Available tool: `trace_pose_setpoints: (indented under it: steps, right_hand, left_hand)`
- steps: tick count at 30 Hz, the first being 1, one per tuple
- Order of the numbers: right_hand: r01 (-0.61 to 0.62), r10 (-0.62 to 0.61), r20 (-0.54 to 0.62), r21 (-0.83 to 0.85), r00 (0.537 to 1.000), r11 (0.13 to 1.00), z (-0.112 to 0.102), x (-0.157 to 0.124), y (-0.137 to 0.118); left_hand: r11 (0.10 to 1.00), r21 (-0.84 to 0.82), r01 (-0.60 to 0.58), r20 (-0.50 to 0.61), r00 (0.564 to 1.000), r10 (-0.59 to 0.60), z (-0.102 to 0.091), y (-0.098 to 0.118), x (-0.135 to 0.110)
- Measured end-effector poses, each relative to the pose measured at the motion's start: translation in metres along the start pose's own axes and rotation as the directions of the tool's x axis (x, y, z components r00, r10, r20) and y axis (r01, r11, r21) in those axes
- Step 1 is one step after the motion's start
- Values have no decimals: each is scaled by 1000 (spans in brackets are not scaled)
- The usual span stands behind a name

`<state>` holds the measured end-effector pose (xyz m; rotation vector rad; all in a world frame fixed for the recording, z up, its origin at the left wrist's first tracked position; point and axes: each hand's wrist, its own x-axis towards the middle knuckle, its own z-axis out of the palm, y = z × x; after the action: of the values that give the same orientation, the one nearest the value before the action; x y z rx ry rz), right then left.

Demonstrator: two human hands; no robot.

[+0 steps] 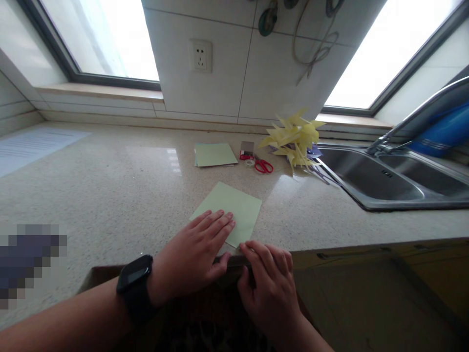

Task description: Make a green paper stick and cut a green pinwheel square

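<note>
A pale green square of paper (240,205) lies turned like a diamond at the counter's front edge. My left hand (200,244), with a black watch (135,274) on the wrist, rests flat on its left part, fingers stretched out. My right hand (269,278) is at the counter's edge by the paper's near corner. Its fingers are loosely curled, the index fingertip beside that corner and the thumb apart, lower down. Nothing shows in its grasp. The left hand covers part of the paper's near left side.
Behind the paper are a stack of coloured sheets (215,154), red-handled scissors (264,166), a roll of clear tape (249,163) and yellow paper pinwheels (295,137). A steel sink (366,171) is at the right. A printed sheet (36,144) lies far left.
</note>
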<state>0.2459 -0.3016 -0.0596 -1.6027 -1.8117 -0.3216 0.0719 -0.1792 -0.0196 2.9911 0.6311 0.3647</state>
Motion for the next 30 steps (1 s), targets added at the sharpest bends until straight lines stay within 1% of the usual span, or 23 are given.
trace_pose_setpoints:
  steps: [18, 27, 30]
  right_hand:
    - [-16, 16, 3, -16, 1000, 1000, 0, 0, -2]
    - [-18, 20, 40, -68, 999, 998, 0, 2, -1]
    - [-10, 14, 49, -64, 999, 998, -1, 4, 0]
  left_hand:
    - [1000, -9, 11, 25, 1000, -11, -3, 2, 1]
    - [1000, 13, 12, 36, 999, -13, -3, 2, 0]
    - [1000, 20, 13, 22, 1000, -13, -2, 2, 0]
